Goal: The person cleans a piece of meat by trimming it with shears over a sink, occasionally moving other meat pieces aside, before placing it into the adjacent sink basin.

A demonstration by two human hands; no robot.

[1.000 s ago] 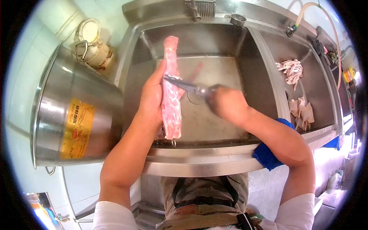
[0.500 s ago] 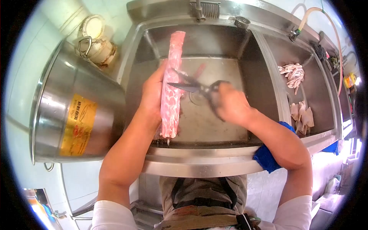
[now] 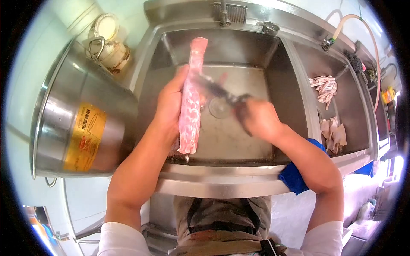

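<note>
My left hand (image 3: 170, 106) grips a long pink ribbed strip of raw meat (image 3: 191, 109) and holds it lengthwise over the steel sink basin (image 3: 239, 141). Metal scissors (image 3: 215, 90) sit in my right hand (image 3: 255, 118), their blades against the upper part of the strip. The round drain (image 3: 220, 107) shows just below the scissors. A small metal piece pokes out under the strip's near end.
A large steel pot (image 3: 81, 119) with a yellow label stands left of the sink. The right basin holds pale meat pieces (image 3: 324, 87) and more pale meat (image 3: 334, 134). A blue cloth (image 3: 292, 179) hangs on the front rim. A hose (image 3: 354, 19) curves at the back right.
The scissors have moved up the strip and their blades have come together. The strip has shifted slightly and my right hand sits a little lower.
</note>
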